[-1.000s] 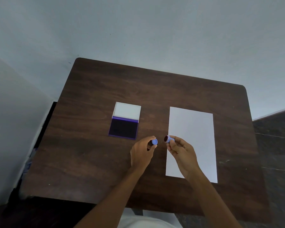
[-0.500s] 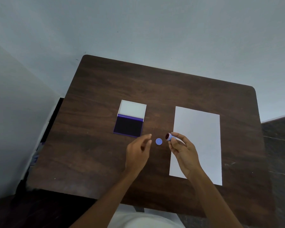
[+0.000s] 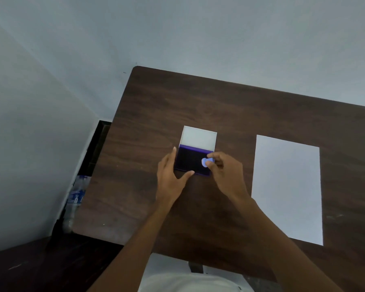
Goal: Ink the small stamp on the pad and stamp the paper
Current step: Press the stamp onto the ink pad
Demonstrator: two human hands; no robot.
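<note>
The open ink pad (image 3: pixel 189 159) lies on the dark wooden table (image 3: pixel 198 98), its purple-black surface facing up and its white lid (image 3: pixel 198 137) folded back behind it. My right hand (image 3: pixel 228 175) pinches the small blue stamp (image 3: pixel 207 162) and holds it down on the pad's right part. My left hand (image 3: pixel 170 180) braces the pad, with fingers along its left edge and the thumb against its front edge. The white paper (image 3: pixel 287 186) lies flat to the right, apart from both hands. The stamp's blue cap is not visible.
A plastic water bottle (image 3: pixel 75 199) stands on the floor beside the table's left edge. Pale walls run close behind and to the left of the table. Bare wood separates the pad and the paper.
The view has shifted right. My right hand carried the stamp left from the paper's edge onto the pad. My left hand left the cap on the table and moved up to the pad.
</note>
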